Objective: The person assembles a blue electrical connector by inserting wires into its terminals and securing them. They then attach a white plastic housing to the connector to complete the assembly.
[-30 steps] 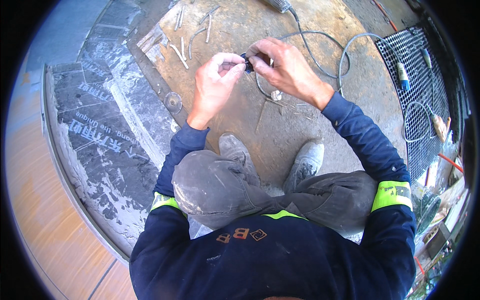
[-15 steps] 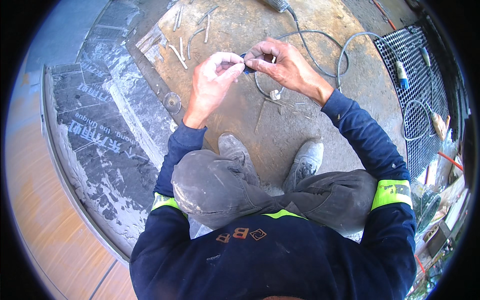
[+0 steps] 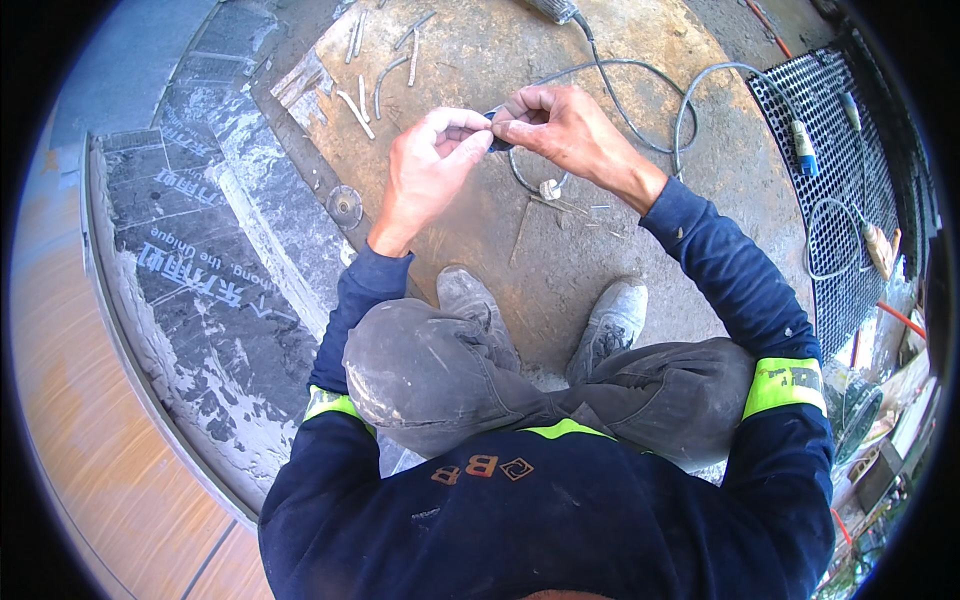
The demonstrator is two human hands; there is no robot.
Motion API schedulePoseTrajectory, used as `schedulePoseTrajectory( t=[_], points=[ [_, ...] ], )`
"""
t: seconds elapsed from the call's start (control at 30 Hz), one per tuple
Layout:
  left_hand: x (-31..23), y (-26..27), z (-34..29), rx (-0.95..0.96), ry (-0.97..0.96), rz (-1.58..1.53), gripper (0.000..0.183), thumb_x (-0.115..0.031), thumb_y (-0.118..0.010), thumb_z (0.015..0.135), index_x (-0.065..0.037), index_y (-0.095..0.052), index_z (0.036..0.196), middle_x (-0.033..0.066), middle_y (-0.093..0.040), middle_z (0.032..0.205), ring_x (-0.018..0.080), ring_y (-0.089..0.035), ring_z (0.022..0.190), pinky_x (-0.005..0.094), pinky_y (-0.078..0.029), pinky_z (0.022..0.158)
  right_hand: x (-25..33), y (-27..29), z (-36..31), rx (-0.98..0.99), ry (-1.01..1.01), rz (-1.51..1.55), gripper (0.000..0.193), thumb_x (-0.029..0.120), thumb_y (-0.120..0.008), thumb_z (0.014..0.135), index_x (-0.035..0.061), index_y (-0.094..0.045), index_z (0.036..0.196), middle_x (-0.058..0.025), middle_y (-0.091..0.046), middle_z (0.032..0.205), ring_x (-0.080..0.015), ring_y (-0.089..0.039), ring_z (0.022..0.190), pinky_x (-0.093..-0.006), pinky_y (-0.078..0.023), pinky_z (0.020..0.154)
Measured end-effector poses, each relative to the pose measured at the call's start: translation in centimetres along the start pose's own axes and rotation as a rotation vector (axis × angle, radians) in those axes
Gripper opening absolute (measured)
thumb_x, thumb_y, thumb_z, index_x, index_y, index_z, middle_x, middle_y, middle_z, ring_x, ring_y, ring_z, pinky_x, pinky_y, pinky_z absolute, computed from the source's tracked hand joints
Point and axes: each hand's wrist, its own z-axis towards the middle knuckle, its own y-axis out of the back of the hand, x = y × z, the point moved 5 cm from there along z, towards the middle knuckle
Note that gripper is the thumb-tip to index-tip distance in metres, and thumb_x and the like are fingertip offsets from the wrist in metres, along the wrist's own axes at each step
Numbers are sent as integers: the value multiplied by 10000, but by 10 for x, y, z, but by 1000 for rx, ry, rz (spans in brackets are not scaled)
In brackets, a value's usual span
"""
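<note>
Small dark part [image 3: 497, 144], mostly hidden

Right hand [image 3: 575, 130] pinches it over the rust-stained panel [image 3: 480, 60]. Left hand [image 3: 430, 170] meets it fingertip-first; can't tell if that one's gripping. Corded grey thing [image 3: 553, 9] up top is cut off. Pale upside-down lettering [image 3: 190, 274] on black sheeting [image 3: 145, 185], left.

Cannot name the small dark piece [image 3: 501, 145] at the fingertips of the right hand [image 3: 555, 125]: too small, and mostly covered by thumb and fingers. Cannot tell the exact grip of the left hand [image 3: 432, 165] beside it. Can follow the grey cable [image 3: 640, 125] only partway, losing sight of it behind the right hand. Can see just one end of a power tool [image 3: 553, 8], cut off by the upper edge. Cannot make out the small white lump [image 3: 550, 189] or the blurred clutter [image 3: 880, 440] along the right rim.
</note>
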Motion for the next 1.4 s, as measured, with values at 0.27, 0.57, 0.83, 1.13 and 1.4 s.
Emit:
schedulePoseTrajectory(
  t=[0.27,0.57,0.83,1.13,1.4],
  points=[
    [-4,2,4,2,36,75,191,-144,-724,1037,6,-716,1154,44,-744,974,107,-700,874,272,-565,793,13,-1,-7,-118,154,-226,302,294,-782,888,29,-785,1033,-147,-707,855,-303,-718,792,-434,-577,745],
    [-1,-4,4,-123,-177,245,109,-97,-701,1023,-31,-698,1109,81,-711,918,144,-669,809,336,-551,744,14,-8,-5,-245,250,-218,316,281,-810,837,29,-774,1025,-130,-671,868,-292,-688,770,-423,-571,734],
    [3,5,6,-80,67,102,185,-154,-708,1044,5,-740,1135,11,-691,882,88,-609,753,258,-494,673,-5,-12,-4,-126,65,38,273,225,-777,898,22,-778,1081,-131,-706,939,-216,-716,829,-379,-586,765],
    [0,2,6,-50,80,-27,194,-139,-739,1025,17,-745,1141,24,-721,923,86,-628,772,250,-501,691,14,-6,-4,-156,249,-256,235,209,-757,900,17,-740,1034,-147,-677,912,-306,-713,816,-427,-587,770],
    [2,-6,8,-61,-62,221,221,-141,-727,1040,14,-719,1197,46,-753,1038,108,-700,938,274,-572,847,35,-8,-10,-236,567,-686,233,240,-753,885,43,-674,981,-145,-681,968,-386,-711,934,-501,-582,848]
  ],
)
